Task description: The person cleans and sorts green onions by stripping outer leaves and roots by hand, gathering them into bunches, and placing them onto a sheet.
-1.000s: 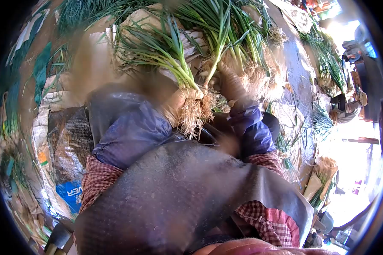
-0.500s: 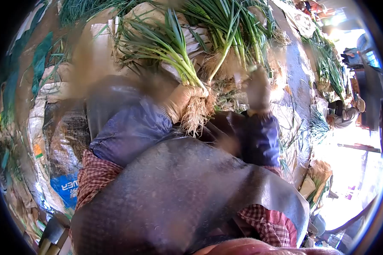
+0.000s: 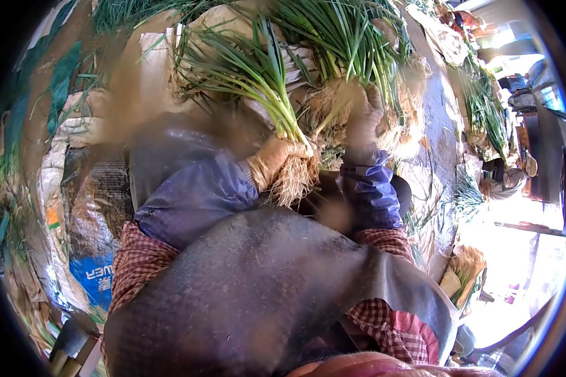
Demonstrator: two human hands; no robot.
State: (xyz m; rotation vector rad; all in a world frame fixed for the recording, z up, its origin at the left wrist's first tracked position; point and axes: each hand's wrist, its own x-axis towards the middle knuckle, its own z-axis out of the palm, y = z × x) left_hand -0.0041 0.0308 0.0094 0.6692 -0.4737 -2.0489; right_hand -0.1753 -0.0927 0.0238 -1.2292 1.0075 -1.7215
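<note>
My left hand point(image 3: 275, 160), in a tan glove, is closed around the lower stems of a bunch of green onions point(image 3: 273, 103). Their leaves fan up and to the left, and the pale stringy roots hang below the fist. My right hand point(image 3: 365, 118), also gloved, is raised at the root end of a larger heap of green onions point(image 3: 343, 44). Its fingertips touch or overlap the stems there; blur hides whether they grip any. A single stalk point(image 3: 334, 113) slants between the bunch in my left hand and the heap.
A dark apron point(image 3: 277, 283) covers my lap. Sacking point(image 3: 85, 125) and a blue printed bag point(image 3: 94, 279) lie at left. More green onions point(image 3: 484, 113) lie along the right, where another person point(image 3: 512, 182) is near a bright opening. Smears blur parts of the view.
My right hand has moved left and slightly up, against the roots and stems of the heap. My left hand keeps its hold on the bunch, shifted slightly.
</note>
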